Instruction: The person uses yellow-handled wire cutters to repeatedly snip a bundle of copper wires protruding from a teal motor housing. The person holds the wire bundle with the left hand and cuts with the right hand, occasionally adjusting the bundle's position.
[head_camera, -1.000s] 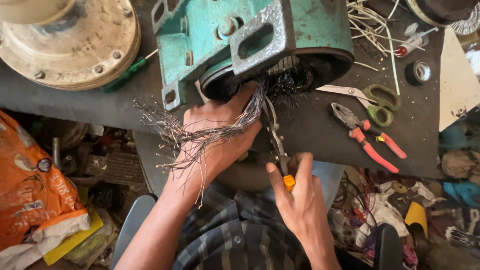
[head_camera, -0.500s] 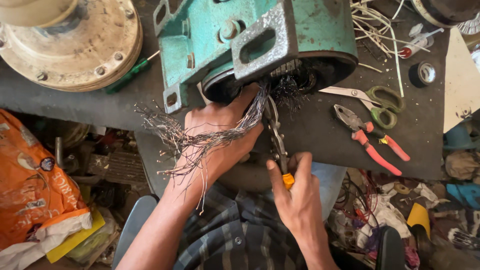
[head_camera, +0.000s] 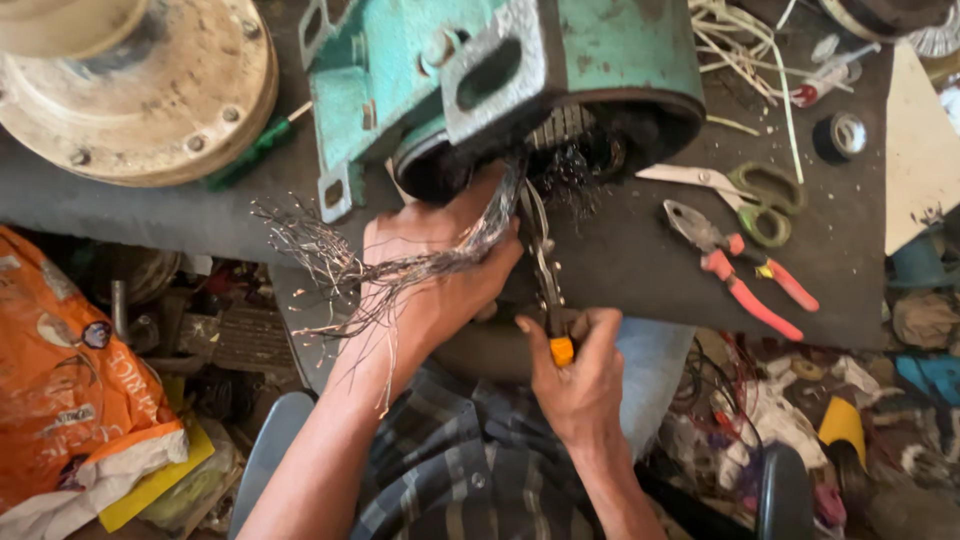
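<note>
Hands at the mouth of a teal-painted cast-metal motor housing (head_camera: 520, 70), which lies on its side on a dark workbench (head_camera: 620, 260). The left hand (head_camera: 440, 265) is clenched around a thick bundle of thin, frayed copper winding wire (head_camera: 400, 270); one end of the bundle runs up into the housing's open end, the other fans out loose past the wrist towards the bench edge. The right hand (head_camera: 580, 375) grasps the orange handle of a slim metal tool (head_camera: 545, 270), whose shaft points up into the same opening, just beside the wire; its tip is hidden in the dark interior. Judged from this view, part of the winding is already drawn out of the stator, while dark strands remain tangled inside the bore, so extraction appears partly done. Well apart on the right lie red-handled pliers (head_camera: 735, 270) and green-handled scissors (head_camera: 740, 185). A round, rusty beige end cover (head_camera: 140, 90) sits at upper left; an orange plastic sack (head_camera: 70, 370) lies below the bench.
</note>
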